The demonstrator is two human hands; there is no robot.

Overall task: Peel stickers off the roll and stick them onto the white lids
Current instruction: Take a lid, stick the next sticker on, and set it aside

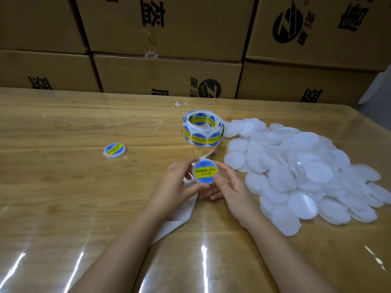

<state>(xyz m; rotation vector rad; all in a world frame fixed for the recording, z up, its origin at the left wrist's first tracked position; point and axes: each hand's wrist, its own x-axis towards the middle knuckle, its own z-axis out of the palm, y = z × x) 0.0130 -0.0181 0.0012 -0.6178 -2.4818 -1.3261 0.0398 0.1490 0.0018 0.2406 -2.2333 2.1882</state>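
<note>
A white lid (205, 171) with a blue and yellow sticker on its top is held between both hands just above the table's middle. My left hand (177, 185) grips its left edge and my right hand (228, 187) presses the right edge with the thumb on the sticker. Behind it stands the sticker roll (202, 129), upright on its side, its empty white backing strip (179, 216) trailing down under my left hand. A large heap of bare white lids (306, 172) lies to the right. One stickered lid (114, 150) lies alone at the left.
The wooden table (63, 197) is covered with shiny clear plastic. Stacked cardboard boxes (169, 77) form a wall along the far edge. A small scrap of white paper (178, 104) lies near the boxes.
</note>
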